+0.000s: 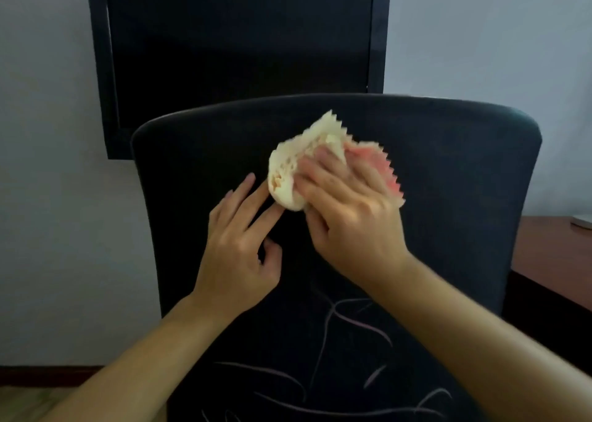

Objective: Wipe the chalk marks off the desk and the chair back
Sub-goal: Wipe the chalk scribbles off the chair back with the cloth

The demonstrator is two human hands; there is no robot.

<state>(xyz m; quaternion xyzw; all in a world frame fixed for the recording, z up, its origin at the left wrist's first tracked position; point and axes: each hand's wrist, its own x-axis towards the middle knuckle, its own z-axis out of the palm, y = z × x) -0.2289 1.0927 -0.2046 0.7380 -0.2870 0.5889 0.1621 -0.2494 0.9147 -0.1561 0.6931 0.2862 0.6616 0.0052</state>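
A dark fabric chair back (448, 171) fills the middle of the view. Pale pink chalk marks (339, 322) run across its lower part, below my hands. My right hand (349, 216) grips a bunched cream and pink cloth (288, 171) with zigzag edges and presses it against the upper middle of the chair back. My left hand (240, 245) lies flat on the fabric just left of the cloth, fingers straight, fingertips close to the cloth's lower edge.
A black screen (237, 37) hangs on the pale wall behind the chair. A reddish-brown desk (551, 255) shows at the right edge, with a small pale object (581, 221) on it. A strip of floor shows at the bottom left.
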